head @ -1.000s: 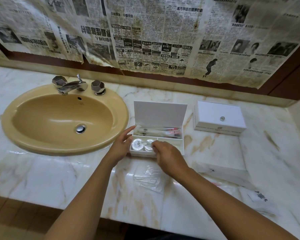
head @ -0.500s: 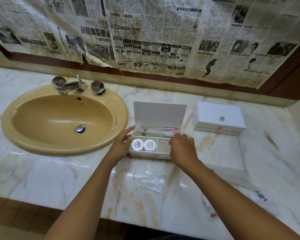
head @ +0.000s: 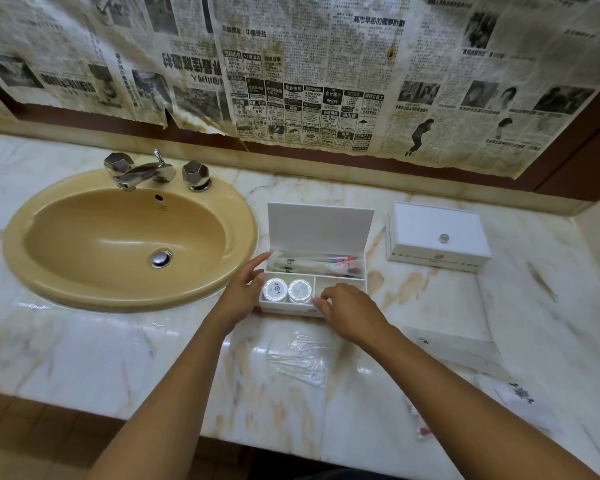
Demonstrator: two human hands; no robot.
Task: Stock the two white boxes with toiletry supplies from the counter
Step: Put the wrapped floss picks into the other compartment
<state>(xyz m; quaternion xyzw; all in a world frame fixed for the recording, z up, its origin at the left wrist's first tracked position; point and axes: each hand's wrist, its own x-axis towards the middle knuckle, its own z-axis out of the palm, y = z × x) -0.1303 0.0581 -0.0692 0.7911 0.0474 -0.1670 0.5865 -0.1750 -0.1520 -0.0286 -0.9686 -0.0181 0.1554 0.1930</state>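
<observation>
Open white plastic lidded box [head: 317, 233] sat mid-frame on marble table [head: 84, 348]. Left hand [head: 245, 289] spread, steadying box's left wall. Right hand [head: 347, 311] curled over front-right compartment; whether pinching anything, cannot tell. Closed white box [head: 437, 237] right of it. Risk: upright lid knocked shut, light box sliding.

The open box [head: 314, 308] has its raised lid [head: 320, 226] walling off the far side. Bare counter [head: 426, 296] separates it from the closed box [head: 437, 237] on the right. Near it, clear packets [head: 300, 358] clutter the counter; the sink [head: 125, 237] fills the left.
</observation>
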